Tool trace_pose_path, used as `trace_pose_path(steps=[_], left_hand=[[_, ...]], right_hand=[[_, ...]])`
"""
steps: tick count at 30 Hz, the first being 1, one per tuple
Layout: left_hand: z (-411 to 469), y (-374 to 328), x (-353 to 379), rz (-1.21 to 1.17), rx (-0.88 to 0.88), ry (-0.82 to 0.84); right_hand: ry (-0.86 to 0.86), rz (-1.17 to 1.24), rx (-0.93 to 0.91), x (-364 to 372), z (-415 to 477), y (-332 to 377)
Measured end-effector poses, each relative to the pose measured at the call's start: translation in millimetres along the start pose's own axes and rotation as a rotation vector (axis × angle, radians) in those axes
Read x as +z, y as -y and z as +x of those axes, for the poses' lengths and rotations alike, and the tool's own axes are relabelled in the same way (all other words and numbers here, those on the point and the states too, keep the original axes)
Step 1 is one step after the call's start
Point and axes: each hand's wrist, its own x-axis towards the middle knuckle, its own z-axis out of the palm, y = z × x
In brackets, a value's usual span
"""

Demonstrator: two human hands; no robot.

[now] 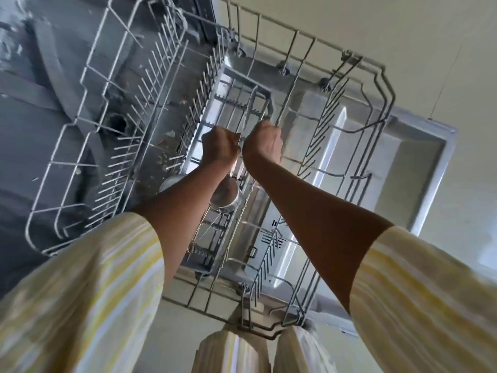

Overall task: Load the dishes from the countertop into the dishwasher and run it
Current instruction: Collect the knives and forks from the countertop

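The dishwasher's lower wire rack [376, 76] is pulled out over the open door [419, 168]. A grey cutlery basket [228, 76] sits in the rack's middle. My left hand [219, 149] is curled over the basket and grips the thin handle of a steel ladle [226, 197], whose round bowl hangs under my wrist. My right hand [265, 142] is curled right beside it, at the handle end of a knife [248, 109]. The knife's blade points away from me along the basket. My fingers hide the exact grip.
The dark tub of the dishwasher [40, 117] with its spray arm lies to the left under the rack's plate tines [150, 109]. Pale floor surrounds the door on the right. My yellow striped sleeves and legs fill the bottom of the view.
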Motion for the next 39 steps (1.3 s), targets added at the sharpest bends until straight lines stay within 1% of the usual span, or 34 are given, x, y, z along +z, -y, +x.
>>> trace_pose_path(steps=[3,6,9,14,18,21,23,25,27,29,31,34,37,39], left_hand=[[0.0,0.0,0.5,0.102,0.11,0.029],[-2.9,-0.8,-1.2,0.156,0.157,0.016],[-6.2,1.2,1.2,0.237,0.203,0.05],[-0.1,6.9,3.8,0.324,0.171,0.089],[-0.3,11.4,0.8,0.323,0.177,0.115],[1.3,21.0,-0.7,0.224,0.166,0.051],[-3.3,27.1,-2.1,0.162,0.212,0.014],[-12.5,30.8,-4.5,0.103,0.259,-0.03],[-26.1,31.8,-8.8,0.054,0.243,-0.093],[-43.4,33.5,-11.9,0.046,0.224,-0.146],[-67.7,34.0,-15.5,0.052,0.206,-0.177],[-110.8,36.1,-21.2,-0.02,0.147,-0.216],[-157.2,46.1,-20.4,-0.02,0.123,-0.243],[-190.2,50.4,-22.9,-0.04,0.064,-0.269]], right_hand=[[0.044,0.023,0.015,1.3,2.2,3.9],[0.041,0.044,0.022,5.8,3.1,5.0],[0.055,0.085,0.051,10.0,3.7,7.4],[0.08,0.057,0.048,17.6,1.9,8.0],[0.082,0.022,0.053,22.7,3.4,5.1],[0.082,0.003,0.044,24.7,1.2,0.6],[0.08,-0.008,0.03,25.2,-2.0,-0.7],[0.079,-0.032,-0.005,24.3,-8.3,-0.5],[0.088,-0.088,-0.068,21.4,-20.5,-1.3],[0.112,-0.226,-0.192,15.5,-38.7,-4.6],[0.137,-0.405,-0.355,6.7,-59.7,-12.8],[0.186,-0.594,-0.549,-5.9,-91.1,-28.9],[0.251,-0.637,-0.628,-22.9,-127.1,-39.0],[0.352,-0.604,-0.598,-38.1,-156.9,-39.9]])
